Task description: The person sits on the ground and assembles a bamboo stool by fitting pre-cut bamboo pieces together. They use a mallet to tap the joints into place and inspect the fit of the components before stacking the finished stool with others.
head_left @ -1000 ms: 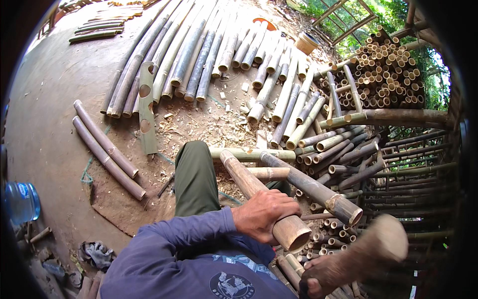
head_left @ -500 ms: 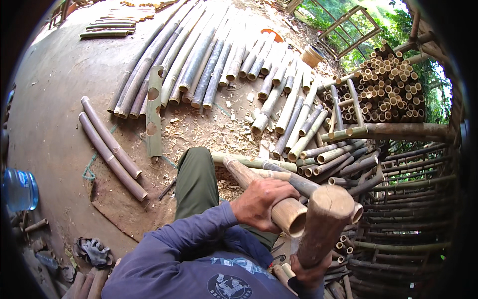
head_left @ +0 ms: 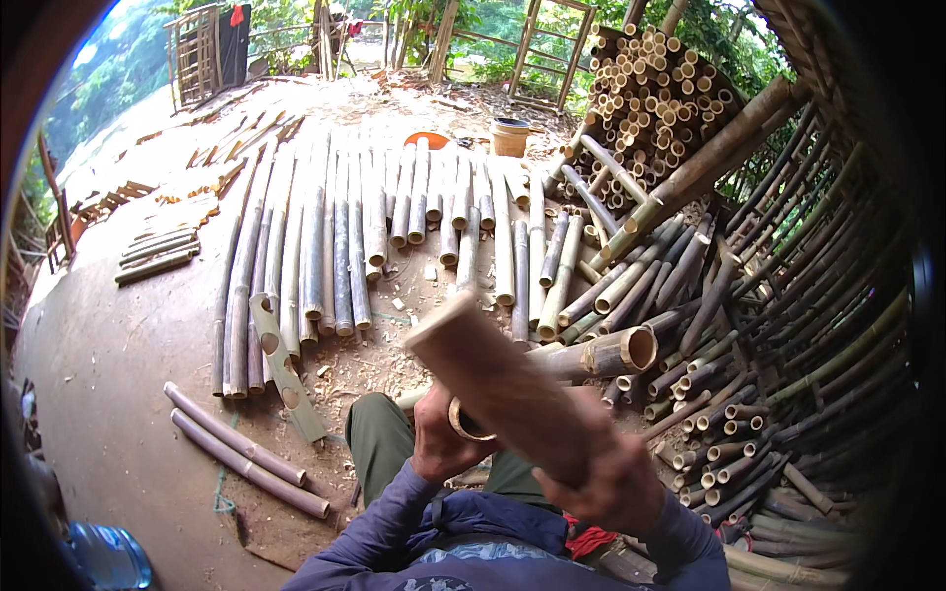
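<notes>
My left hand [head_left: 440,433] is closed round a bamboo tube [head_left: 456,418]; part of its open end shows beside my fingers. Gripped in my right hand [head_left: 616,478] is a thick wooden mallet [head_left: 503,379], slanting up and to the left across the front of that tube. The mallet is blurred and hides much of the tube's mouth, so I cannot tell whether the two touch. Behind the mallet, another bamboo pole [head_left: 591,360] lies crosswise with its open end to the right.
Many bamboo poles [head_left: 313,236] lie in rows ahead. A slotted bamboo piece [head_left: 286,369] and two bamboo lengths [head_left: 251,463] lie on the left. Cut tubes [head_left: 650,98] are stacked at the far right, near a bucket [head_left: 509,136]. A water jug [head_left: 108,557] stands lower left.
The mallet has swung from upright at the right to a leftward slant over the tube. My left hand and the tube sit further left in view, and the view has tilted up.
</notes>
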A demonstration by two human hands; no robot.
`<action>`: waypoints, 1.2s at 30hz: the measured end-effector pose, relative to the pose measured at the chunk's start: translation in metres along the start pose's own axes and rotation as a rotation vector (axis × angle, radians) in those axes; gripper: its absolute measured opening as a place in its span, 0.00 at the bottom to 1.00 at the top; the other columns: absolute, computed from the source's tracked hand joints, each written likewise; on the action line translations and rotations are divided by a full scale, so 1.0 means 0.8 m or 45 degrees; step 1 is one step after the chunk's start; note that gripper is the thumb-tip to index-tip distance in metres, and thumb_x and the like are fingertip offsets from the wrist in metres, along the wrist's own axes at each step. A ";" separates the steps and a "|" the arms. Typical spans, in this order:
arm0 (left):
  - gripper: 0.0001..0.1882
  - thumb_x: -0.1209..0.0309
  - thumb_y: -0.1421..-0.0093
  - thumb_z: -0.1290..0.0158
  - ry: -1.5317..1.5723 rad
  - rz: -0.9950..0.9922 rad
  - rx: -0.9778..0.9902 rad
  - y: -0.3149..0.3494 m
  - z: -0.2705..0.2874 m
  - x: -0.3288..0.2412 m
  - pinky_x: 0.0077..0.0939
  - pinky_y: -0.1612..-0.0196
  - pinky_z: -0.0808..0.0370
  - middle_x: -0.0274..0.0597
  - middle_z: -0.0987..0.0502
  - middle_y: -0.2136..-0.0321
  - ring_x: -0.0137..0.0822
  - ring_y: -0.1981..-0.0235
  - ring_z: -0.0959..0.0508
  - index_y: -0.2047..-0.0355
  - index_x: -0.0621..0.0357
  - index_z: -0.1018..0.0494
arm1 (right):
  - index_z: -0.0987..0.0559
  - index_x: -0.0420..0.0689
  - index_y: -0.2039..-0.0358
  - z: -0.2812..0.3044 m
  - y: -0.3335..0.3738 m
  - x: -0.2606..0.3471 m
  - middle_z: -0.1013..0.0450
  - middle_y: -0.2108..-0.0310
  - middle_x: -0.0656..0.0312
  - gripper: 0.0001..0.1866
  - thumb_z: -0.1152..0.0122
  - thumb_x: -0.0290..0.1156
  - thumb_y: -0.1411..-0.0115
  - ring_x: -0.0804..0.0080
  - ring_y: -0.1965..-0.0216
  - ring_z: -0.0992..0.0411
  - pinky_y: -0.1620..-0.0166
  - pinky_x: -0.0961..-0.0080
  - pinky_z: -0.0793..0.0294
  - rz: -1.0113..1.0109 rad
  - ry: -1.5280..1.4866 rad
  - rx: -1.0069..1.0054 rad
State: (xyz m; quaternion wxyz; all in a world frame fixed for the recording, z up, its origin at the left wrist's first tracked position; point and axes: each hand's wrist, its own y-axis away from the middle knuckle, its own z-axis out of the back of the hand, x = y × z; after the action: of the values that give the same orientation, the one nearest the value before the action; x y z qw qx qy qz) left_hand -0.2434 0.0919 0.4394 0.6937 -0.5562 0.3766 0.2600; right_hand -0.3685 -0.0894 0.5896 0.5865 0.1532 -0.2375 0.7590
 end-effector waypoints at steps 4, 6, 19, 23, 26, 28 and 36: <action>0.28 0.64 0.54 0.21 -0.044 0.041 0.080 0.012 0.011 -0.004 0.35 0.54 0.18 0.50 0.14 0.57 0.41 0.57 0.13 0.55 0.64 0.18 | 0.41 0.39 0.31 0.015 -0.016 0.007 0.23 0.55 0.36 0.47 0.24 0.35 0.45 0.38 0.58 0.17 0.56 0.51 0.15 0.035 -0.086 0.073; 0.26 0.64 0.53 0.23 0.038 0.096 -0.040 0.011 0.004 -0.015 0.36 0.53 0.18 0.49 0.14 0.56 0.42 0.56 0.13 0.56 0.62 0.18 | 0.40 0.39 0.32 0.018 -0.016 0.006 0.21 0.57 0.38 0.45 0.25 0.35 0.45 0.40 0.57 0.17 0.54 0.53 0.15 0.107 -0.200 -0.039; 0.27 0.73 0.54 0.31 -0.105 0.033 -0.047 -0.013 0.005 -0.006 0.31 0.53 0.20 0.42 0.18 0.61 0.34 0.60 0.17 0.53 0.62 0.24 | 0.41 0.40 0.30 0.087 0.026 -0.049 0.22 0.48 0.36 0.45 0.27 0.35 0.44 0.43 0.48 0.19 0.44 0.56 0.21 -0.113 -0.199 -0.544; 0.26 0.74 0.54 0.31 -0.063 0.063 -0.029 -0.017 -0.002 -0.015 0.31 0.52 0.20 0.42 0.19 0.61 0.34 0.59 0.18 0.53 0.63 0.24 | 0.40 0.38 0.32 0.088 0.044 -0.101 0.22 0.50 0.37 0.42 0.28 0.33 0.42 0.45 0.47 0.19 0.42 0.62 0.23 -0.463 -0.053 -0.352; 0.26 0.75 0.54 0.31 -0.009 0.103 -0.021 -0.009 -0.007 -0.016 0.31 0.52 0.20 0.43 0.19 0.60 0.34 0.59 0.18 0.54 0.64 0.24 | 0.39 0.37 0.32 0.088 0.065 -0.104 0.22 0.50 0.38 0.42 0.28 0.33 0.42 0.45 0.45 0.20 0.41 0.60 0.24 -0.208 -0.218 -0.491; 0.26 0.75 0.55 0.31 -0.046 0.017 -0.028 -0.012 -0.007 -0.015 0.31 0.52 0.21 0.43 0.20 0.60 0.34 0.59 0.18 0.54 0.64 0.24 | 0.38 0.37 0.33 0.074 0.062 -0.103 0.24 0.43 0.41 0.40 0.29 0.33 0.41 0.53 0.40 0.23 0.38 0.60 0.27 -0.233 -0.305 -0.604; 0.29 0.76 0.52 0.29 0.348 0.068 -0.217 -0.056 0.054 0.022 0.32 0.53 0.17 0.44 0.19 0.60 0.35 0.57 0.18 0.49 0.65 0.25 | 0.33 0.35 0.38 -0.031 0.094 -0.223 0.28 0.46 0.53 0.38 0.29 0.31 0.47 0.61 0.45 0.28 0.38 0.66 0.32 -0.476 -0.744 -1.052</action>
State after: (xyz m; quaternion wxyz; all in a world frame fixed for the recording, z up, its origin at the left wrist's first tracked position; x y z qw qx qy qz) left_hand -0.1878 0.1219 0.4553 0.5791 -0.6330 0.4589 0.2311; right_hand -0.3922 -0.2372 0.4641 0.6325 0.1543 -0.6384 0.4106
